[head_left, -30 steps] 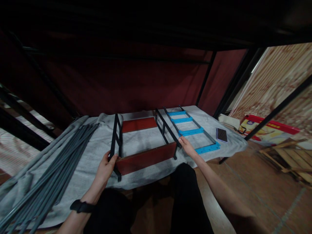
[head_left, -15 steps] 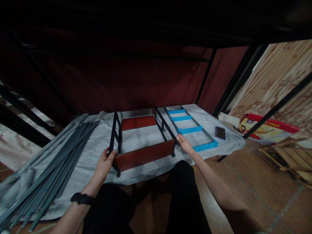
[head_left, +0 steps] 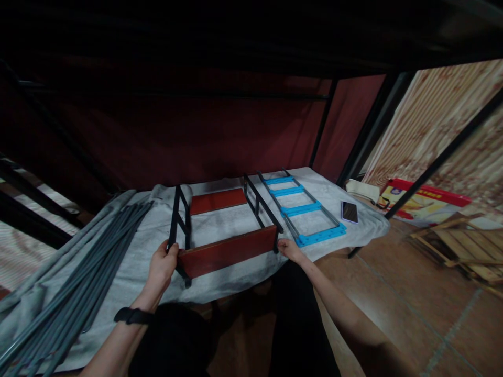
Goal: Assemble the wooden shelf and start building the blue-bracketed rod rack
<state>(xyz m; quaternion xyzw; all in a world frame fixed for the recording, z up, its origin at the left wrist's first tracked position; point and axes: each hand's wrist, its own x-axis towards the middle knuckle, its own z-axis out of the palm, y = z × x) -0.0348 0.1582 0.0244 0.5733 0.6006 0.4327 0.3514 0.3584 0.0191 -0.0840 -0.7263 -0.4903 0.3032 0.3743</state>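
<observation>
Here, two hands (head_left: pixel 160 266) (head_left: pixel 290 250): left around one black frame (head_left: pixel 173 220), right's grip unclear; two boards (head_left: pixel 230 252) (head_left: pixel 218 201)

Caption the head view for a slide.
Left hand holds a black rack with red boards; right hand at its near right leg, grey tubes lying left.
</observation>
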